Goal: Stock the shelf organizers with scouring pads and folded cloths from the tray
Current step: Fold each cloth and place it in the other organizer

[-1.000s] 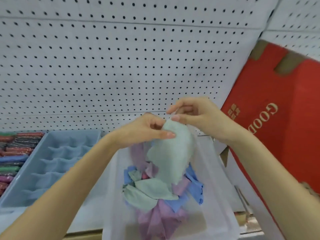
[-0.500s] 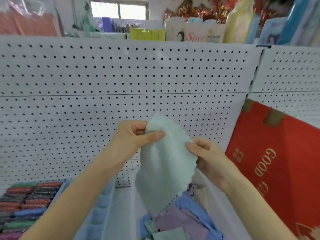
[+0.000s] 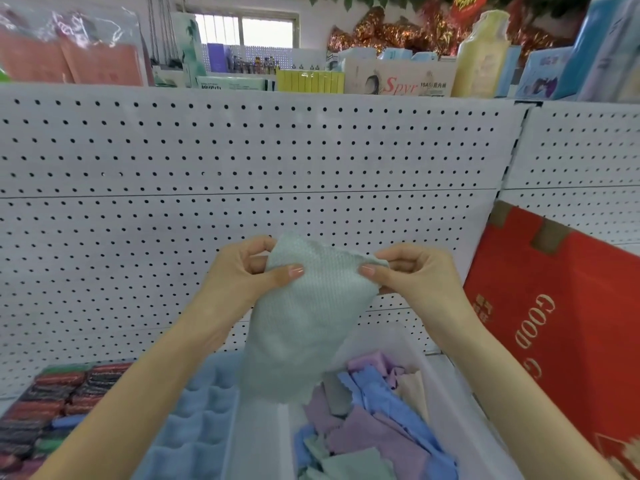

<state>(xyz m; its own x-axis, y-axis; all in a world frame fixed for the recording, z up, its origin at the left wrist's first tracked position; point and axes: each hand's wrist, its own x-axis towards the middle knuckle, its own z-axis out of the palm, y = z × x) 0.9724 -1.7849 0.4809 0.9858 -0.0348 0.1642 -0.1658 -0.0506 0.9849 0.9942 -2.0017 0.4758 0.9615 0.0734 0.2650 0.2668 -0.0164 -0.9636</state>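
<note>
A pale green cloth hangs in front of the pegboard, held up by both hands. My left hand pinches its upper left corner between thumb and fingers. My right hand pinches the upper right corner. Below the cloth, a clear plastic tray holds several loose cloths in blue, purple, green and beige. To the left of the tray stands a light blue organizer with empty compartments. Further left lie rows of red, green and dark scouring pads.
A white pegboard wall rises straight ahead. A red cardboard box leans at the right, close to my right forearm. Packaged goods and a yellow bottle stand on the top ledge.
The view has tilted upward. My right hand moved from the cloth's lower right edge up to its top right corner, so the cloth now spreads between both hands.
</note>
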